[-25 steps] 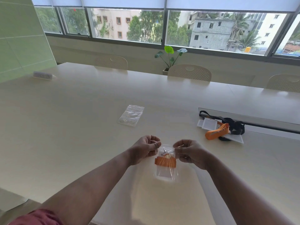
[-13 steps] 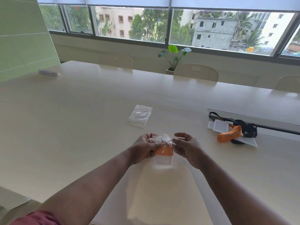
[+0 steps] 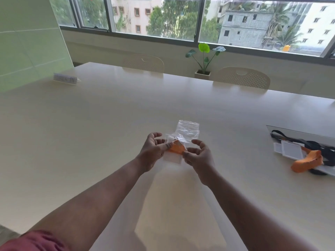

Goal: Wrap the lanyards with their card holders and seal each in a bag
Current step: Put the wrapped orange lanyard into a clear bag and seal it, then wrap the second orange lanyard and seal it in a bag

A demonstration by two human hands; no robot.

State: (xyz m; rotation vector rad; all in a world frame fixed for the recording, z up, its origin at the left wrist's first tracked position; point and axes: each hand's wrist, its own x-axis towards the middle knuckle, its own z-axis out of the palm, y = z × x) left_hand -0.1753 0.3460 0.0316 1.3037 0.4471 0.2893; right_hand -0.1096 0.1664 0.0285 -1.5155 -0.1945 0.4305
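A small clear bag (image 3: pixel 173 156) with a rolled orange lanyard (image 3: pixel 176 148) and its card holder inside is held just above the table. My left hand (image 3: pixel 154 151) pinches its left edge with thumb and fingers. My right hand (image 3: pixel 197 156) grips its right edge, the other fingers spread. Just beyond the hands an empty clear zip bag (image 3: pixel 188 129) lies flat on the table. At the right, an orange lanyard (image 3: pixel 306 162), a black lanyard (image 3: pixel 315 145) and white card holders (image 3: pixel 291 151) lie in a loose pile.
The wide cream table (image 3: pixel 90 133) fills the view. A small name plate (image 3: pixel 65 79) stands at the far left. Two chairs (image 3: pixel 241 77) and a potted plant (image 3: pixel 204 58) are behind the far edge, under the windows. A recessed slot (image 3: pixel 290 129) runs at the right.
Both hands carried the filled bag forward, up to the empty bag. Their grip shifted from the top edge to the sides, and the fingers spread. The camera turned left.
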